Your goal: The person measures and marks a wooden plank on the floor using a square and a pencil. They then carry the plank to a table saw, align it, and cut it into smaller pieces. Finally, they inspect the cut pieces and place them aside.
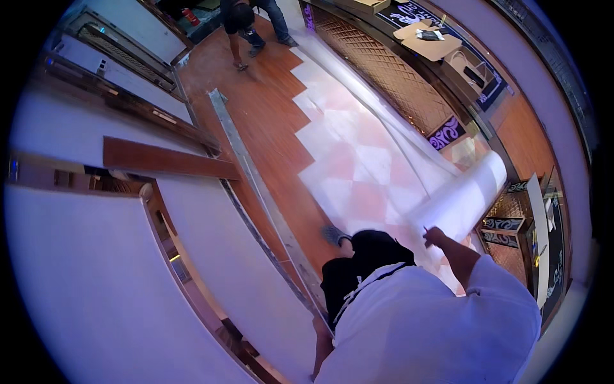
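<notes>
A long metal bar [259, 185], pale and worn, runs from the far floor back toward me along the left side. At its near end is my left hand [322, 328], closed round its edge, with the fingers partly hidden. My right hand [433, 237] is held out to the right with curled fingers; any small thing in it is too small to name. Close beside that hand lies a thick roll of white foam underlay [470, 198]. Reddish-brown floor planks [272, 137] cover the left part of the floor, with a stepped edge against the white and pink checkered tiles [358, 163].
Across the left wall's openings sticks a loose brown plank [169, 159]. A co-worker [256, 22] bends over the planks at the far end, one hand down on the floor. On the right, a lattice-fronted counter [377, 64] carries cardboard [427, 42] and a paper bag [470, 73].
</notes>
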The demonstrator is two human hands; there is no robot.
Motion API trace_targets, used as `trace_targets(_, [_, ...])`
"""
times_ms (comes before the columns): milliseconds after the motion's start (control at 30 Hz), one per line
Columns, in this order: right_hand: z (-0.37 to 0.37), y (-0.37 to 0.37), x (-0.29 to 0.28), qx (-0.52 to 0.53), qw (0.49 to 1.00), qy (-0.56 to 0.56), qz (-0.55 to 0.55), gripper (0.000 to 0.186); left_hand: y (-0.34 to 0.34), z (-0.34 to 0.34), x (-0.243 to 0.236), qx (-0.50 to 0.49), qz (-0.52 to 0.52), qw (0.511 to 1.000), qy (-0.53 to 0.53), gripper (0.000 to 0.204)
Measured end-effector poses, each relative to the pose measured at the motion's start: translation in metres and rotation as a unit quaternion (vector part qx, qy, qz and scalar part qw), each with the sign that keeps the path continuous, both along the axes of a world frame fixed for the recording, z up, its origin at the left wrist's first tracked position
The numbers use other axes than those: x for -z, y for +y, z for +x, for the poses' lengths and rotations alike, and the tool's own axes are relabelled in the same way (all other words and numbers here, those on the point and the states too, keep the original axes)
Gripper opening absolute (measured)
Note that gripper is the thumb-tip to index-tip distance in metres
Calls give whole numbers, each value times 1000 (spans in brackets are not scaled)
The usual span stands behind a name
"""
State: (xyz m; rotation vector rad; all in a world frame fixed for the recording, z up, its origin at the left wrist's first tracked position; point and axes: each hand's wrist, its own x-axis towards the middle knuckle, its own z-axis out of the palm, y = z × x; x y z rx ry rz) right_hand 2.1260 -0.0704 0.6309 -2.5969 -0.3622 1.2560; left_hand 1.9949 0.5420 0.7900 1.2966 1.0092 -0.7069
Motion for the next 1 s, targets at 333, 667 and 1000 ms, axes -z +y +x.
trace_targets(333, [166,179,-63,598,766,175,158,29,108,290,-11,117,-13,992,38,37])
trace_targets(667, [650,293,-71,443,883,39,148,31,191,594,-26,189,5,979,73,38])
trace_targets(1000, [967,351,-67,404,897,-3,181,28,257,839,-11,156,-4,983,95,39])
